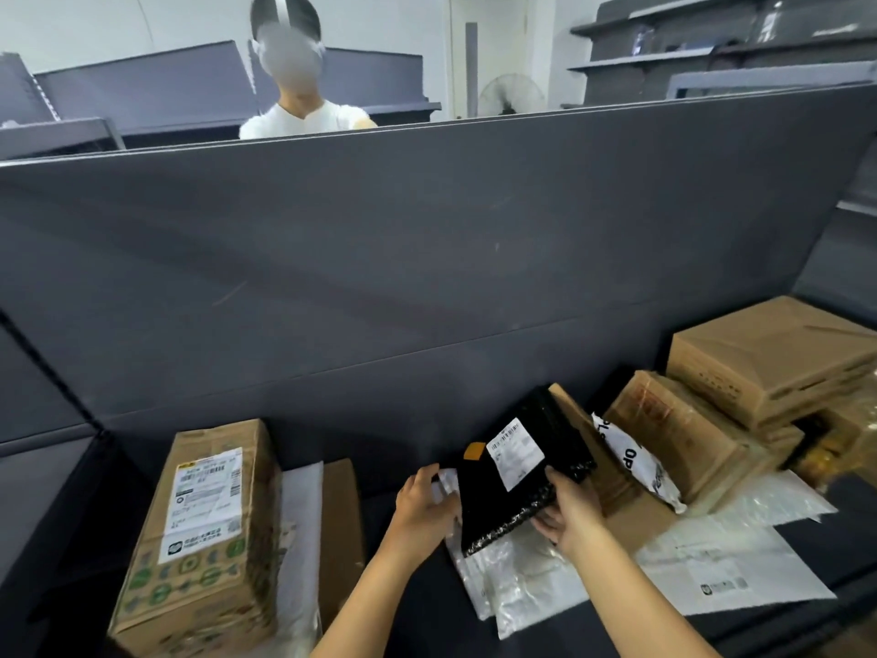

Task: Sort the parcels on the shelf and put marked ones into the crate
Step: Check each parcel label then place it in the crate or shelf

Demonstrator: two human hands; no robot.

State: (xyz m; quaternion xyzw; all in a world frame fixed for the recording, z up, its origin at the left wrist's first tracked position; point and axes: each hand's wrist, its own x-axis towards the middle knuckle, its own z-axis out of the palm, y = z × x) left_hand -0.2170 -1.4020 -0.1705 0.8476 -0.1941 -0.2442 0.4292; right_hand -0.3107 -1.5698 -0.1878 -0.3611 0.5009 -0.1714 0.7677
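Far left of the black parcel (512, 482), a tall labelled cardboard box (199, 539) stands on the dark shelf (408, 610). A white mailer (301, 515) and a flat brown box (339, 524) lean behind it. The left hand (424, 508) is at the parcel's left edge against clear plastic bags (517, 581); whether its fingers grip I cannot tell. The parcel is tilted up off the shelf and shows a white label and an orange sticker. The right hand (572, 510) holds its right edge, thumb on top and fingers beneath. Right of the parcel a lettered white pouch (636, 463) leans on stacked cartons (769, 358), with a flat white mailer (726, 577) in front of them. Behind the parcel rises the shelf's grey back panel (427, 254). Beyond it stand a person in white (303, 116), a fan (510, 95) and a door (489, 54). Bare shelf shows between the brown box and the parcel.
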